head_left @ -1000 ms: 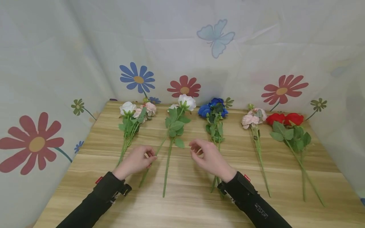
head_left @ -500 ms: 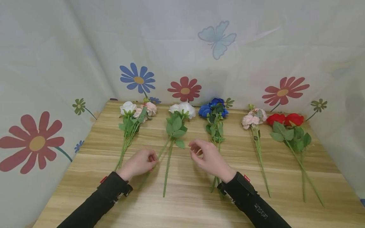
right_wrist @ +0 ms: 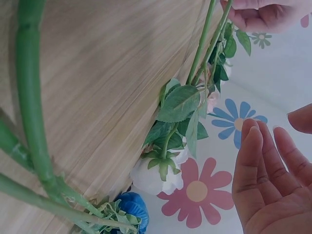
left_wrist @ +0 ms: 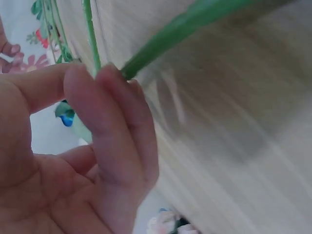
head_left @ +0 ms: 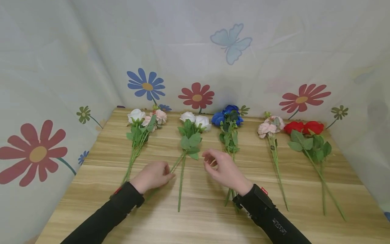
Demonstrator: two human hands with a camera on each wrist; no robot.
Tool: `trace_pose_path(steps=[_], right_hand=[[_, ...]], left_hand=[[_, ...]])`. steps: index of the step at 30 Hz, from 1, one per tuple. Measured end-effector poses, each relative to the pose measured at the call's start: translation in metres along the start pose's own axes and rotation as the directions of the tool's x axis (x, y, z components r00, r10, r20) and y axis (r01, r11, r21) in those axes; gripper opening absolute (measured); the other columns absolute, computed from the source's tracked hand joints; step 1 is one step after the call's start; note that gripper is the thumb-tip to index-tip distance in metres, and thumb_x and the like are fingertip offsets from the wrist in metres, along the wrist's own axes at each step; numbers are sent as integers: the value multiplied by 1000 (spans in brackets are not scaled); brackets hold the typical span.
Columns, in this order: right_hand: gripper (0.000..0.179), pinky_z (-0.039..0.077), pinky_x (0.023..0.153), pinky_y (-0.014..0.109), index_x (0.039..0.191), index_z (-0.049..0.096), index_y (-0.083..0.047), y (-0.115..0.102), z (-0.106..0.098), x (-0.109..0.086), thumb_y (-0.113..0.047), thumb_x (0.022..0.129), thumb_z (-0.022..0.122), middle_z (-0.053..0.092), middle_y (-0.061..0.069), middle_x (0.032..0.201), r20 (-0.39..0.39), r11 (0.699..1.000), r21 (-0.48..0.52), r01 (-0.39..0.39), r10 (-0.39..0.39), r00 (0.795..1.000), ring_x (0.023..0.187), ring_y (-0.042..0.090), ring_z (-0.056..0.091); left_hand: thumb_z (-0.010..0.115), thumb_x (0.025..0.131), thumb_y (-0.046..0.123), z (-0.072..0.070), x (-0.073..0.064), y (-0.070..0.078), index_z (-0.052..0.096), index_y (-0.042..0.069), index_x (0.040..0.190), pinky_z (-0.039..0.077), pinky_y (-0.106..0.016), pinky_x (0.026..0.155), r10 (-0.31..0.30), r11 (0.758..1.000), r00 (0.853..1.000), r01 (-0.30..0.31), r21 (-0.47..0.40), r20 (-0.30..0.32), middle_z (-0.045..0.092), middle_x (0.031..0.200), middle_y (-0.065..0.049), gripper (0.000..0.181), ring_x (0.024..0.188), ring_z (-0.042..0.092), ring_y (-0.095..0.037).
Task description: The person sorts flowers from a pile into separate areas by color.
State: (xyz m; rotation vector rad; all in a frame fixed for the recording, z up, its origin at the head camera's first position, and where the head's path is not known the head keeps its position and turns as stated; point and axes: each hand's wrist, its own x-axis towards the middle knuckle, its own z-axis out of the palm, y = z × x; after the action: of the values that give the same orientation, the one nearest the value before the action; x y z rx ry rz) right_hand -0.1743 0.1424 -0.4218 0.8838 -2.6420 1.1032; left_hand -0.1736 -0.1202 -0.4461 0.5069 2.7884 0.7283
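Observation:
My left hand (head_left: pixel 153 177) pinches the green stem of a white rose (head_left: pixel 202 122) between thumb and fingers; the left wrist view shows the stem (left_wrist: pixel 170 39) at the fingertips. That rose lies with its bloom beside a second white rose (head_left: pixel 187 117), and their stems cross below the leaves. To the right, my right hand (head_left: pixel 225 169) hovers with loosely bent fingers and holds nothing. It is over the stems of the blue flowers (head_left: pixel 228 117). In the right wrist view, its fingers (right_wrist: pixel 248 161) are apart from the thumb.
On the wooden table (head_left: pixel 195 227), a white rose (head_left: pixel 136 116) and pink flowers (head_left: pixel 159 117) lie at the left. Farther right are pale pink flowers (head_left: pixel 268 128) and red roses (head_left: pixel 313 127). A printed curtain (head_left: pixel 170 44) stands behind the table.
The held white rose has come down from above its neighbour to lie beside it on the right. My left hand has shifted slightly right. My right hand has stayed still.

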Motion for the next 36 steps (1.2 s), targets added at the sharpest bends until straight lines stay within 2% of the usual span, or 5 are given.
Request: trace_pose_path(steps=[5,12,16,24,36], right_hand=[[15,55,65,32,103,61,-9,1,0,0,-5,89,58,62,-2,86,-2,1000,-5,-5,5,1000,75,11,59],[16,55,65,30,103,61,-10,3,1,-1,-5,89,58,62,-2,87,-1,1000,-6,4,-4,1000,75,10,59],[15,55,65,31,103,61,-10,3,0,-1,-5,88,58,62,-2,87,-1,1000,0,4,-4,1000,75,11,59],[16,55,65,33,103,61,-9,2,0,-1,-5,88,58,62,-1,86,1,1000,5,-2,2,1000,75,12,60],[16,55,66,34,104,61,-10,-1,1,-1,-6,89,59,62,-2,87,14,1000,8,-6,6,1000,76,10,59]], left_hand=[[67,84,43,4,1,15,58,6,81,39,-31,45,-5,991,999,11,134,-47,48,58,0,38,49,46,-15],[73,76,46,14,4,30,56,-6,105,50,-38,51,-33,966,999,42,254,-41,61,75,-14,61,62,59,-25],[74,74,30,15,5,30,50,0,89,45,-35,48,-3,977,999,11,214,-37,51,66,-7,41,54,50,-20],[65,72,5,16,6,23,55,-4,94,44,-32,50,17,994,999,-12,110,-38,57,74,-11,26,59,50,-20],[62,82,6,13,10,14,56,0,88,43,-28,51,-21,999,1000,21,-27,12,57,75,-7,11,58,50,-16]])
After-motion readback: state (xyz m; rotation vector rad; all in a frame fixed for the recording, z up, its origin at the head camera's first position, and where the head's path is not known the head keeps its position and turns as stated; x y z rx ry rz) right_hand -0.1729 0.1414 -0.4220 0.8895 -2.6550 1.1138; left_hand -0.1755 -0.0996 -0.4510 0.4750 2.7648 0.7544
